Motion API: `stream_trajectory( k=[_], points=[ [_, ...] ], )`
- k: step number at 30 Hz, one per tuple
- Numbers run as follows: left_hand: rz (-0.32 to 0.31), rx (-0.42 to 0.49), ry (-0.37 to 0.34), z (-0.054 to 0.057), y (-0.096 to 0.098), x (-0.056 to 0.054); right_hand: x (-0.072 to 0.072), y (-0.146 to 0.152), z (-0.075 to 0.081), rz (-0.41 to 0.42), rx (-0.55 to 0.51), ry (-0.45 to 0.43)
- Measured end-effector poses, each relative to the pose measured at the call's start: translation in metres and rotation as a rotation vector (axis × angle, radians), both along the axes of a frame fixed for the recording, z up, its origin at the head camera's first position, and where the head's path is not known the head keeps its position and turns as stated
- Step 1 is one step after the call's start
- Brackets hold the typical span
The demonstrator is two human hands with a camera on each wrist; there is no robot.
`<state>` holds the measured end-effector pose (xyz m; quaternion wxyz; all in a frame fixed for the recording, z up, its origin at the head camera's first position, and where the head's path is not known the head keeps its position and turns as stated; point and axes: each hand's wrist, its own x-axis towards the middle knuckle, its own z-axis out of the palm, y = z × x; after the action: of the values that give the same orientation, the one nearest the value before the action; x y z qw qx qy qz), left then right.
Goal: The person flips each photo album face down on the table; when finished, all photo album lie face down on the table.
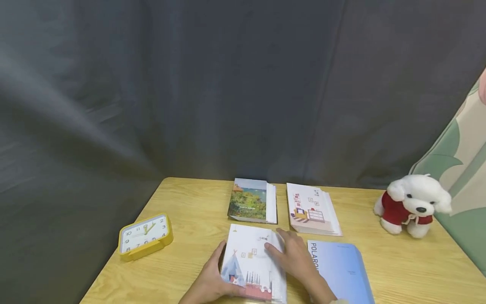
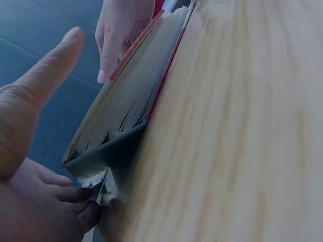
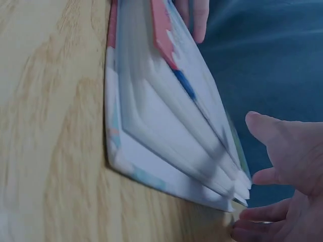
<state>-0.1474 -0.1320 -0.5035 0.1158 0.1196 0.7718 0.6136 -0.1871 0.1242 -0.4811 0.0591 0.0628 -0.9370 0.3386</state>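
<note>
A thick photo album (image 1: 243,245) lies at the front of the table, its white cover printed with a blue tent and small picture frames. Along its left edge is my left hand (image 1: 212,280), thumb extended over the lower corner. In the left wrist view that thumb (image 2: 50,70) stands apart from the album. My right hand (image 1: 294,255) is at the album's upper right edge, its thumb over the cover. The right wrist view shows the right hand (image 3: 287,166) with thumb and fingers spread beside the splayed pages (image 3: 171,116).
Behind lie a landscape-covered album (image 1: 248,200) and a white album with a furniture drawing (image 1: 307,211). A blue Polaroid album (image 1: 341,270) sits to the right. A yellow clock (image 1: 146,236) stands left, a plush dog (image 1: 414,207) far right. Dark curtain (image 1: 243,84) hangs behind.
</note>
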Motion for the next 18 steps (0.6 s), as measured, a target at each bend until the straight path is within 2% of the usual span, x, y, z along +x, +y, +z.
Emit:
stream_trajectory(
  k=[4, 5, 13, 15, 18],
  points=[
    [-0.07, 0.077, -0.033, -0.002, -0.001, 0.0, -0.003, -0.006, -0.005, -0.005, 0.03, -0.009],
    [-0.074, 0.073, -0.039, -0.002, -0.001, 0.0, -0.004, -0.007, -0.005, -0.005, 0.043, -0.006],
    [-0.07, -0.164, 0.116, -0.003, 0.002, 0.001, -0.003, -0.016, -0.005, 0.005, 0.127, 0.053],
    [-0.074, -0.169, 0.129, -0.003, 0.002, 0.001, -0.003, -0.018, -0.005, 0.011, 0.124, 0.065],
    [-0.083, -0.12, 0.135, -0.003, 0.001, 0.001, -0.004, -0.02, -0.005, 0.007, 0.105, 0.064]
  ],
)
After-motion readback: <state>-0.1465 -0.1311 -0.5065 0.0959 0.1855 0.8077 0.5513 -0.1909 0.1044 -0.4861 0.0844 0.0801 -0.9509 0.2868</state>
